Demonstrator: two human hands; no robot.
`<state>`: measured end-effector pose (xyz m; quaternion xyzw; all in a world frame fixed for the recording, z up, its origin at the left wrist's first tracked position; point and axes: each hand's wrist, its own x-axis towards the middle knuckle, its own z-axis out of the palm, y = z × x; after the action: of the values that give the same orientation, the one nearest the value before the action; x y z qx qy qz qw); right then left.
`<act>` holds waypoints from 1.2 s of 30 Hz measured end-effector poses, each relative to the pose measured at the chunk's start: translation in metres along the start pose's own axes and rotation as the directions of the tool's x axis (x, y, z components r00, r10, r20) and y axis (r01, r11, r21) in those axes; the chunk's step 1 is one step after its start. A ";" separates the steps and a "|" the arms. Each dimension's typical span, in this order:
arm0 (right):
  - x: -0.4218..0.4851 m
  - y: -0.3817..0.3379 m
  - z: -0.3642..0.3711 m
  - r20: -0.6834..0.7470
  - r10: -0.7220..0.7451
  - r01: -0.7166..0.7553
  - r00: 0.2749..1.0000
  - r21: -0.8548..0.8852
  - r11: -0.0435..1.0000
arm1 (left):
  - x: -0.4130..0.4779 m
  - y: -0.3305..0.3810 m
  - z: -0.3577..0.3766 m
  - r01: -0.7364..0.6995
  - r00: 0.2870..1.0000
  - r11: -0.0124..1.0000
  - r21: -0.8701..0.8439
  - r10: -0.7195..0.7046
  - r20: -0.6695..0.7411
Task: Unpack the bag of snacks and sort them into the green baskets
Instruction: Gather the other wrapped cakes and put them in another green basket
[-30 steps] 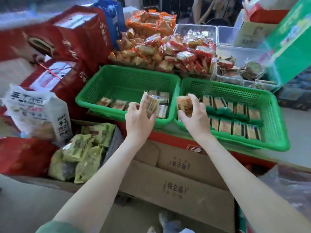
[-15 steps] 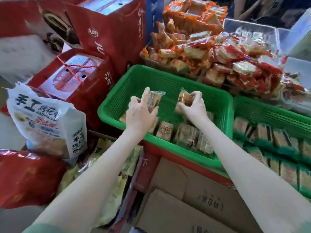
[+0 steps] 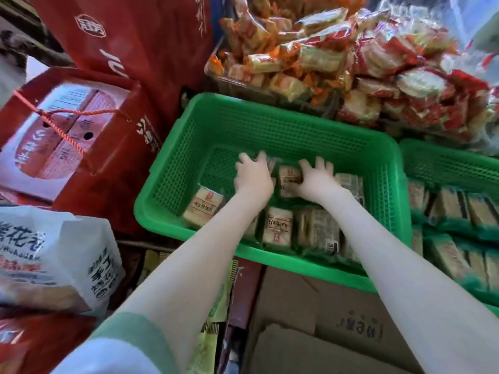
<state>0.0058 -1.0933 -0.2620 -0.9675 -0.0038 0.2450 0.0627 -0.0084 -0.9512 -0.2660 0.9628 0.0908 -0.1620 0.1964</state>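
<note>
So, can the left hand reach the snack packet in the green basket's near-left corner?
Probably yes: the left hand is inside the green basket, and the packet lies uncovered beside its wrist.

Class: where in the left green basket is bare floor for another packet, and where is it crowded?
Bare mesh lies along the left green basket's far and left walls, beyond the left hand. Packets crowd its near and right parts; the right basket looks packed.
</note>
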 end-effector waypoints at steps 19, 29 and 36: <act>-0.141 0.129 -0.008 -0.608 0.033 0.191 0.793 0.299 0.935 | -0.132 0.148 0.038 -0.340 0.928 0.933 0.116 0.353 -0.121; -0.338 0.407 0.055 -0.684 0.324 0.004 0.654 0.431 0.902 | -0.333 0.344 0.191 -0.640 0.760 0.767 -0.043 0.625 -0.178; -0.443 0.595 0.092 -0.603 0.513 -0.166 0.611 0.536 0.828 | -0.434 0.484 0.282 -0.710 0.704 0.697 -0.100 0.709 -0.055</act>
<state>-0.4416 -1.6892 -0.2058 -0.9259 0.2640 -0.1566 0.2202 -0.3751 -1.5533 -0.1915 0.9116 -0.2766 -0.0628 0.2975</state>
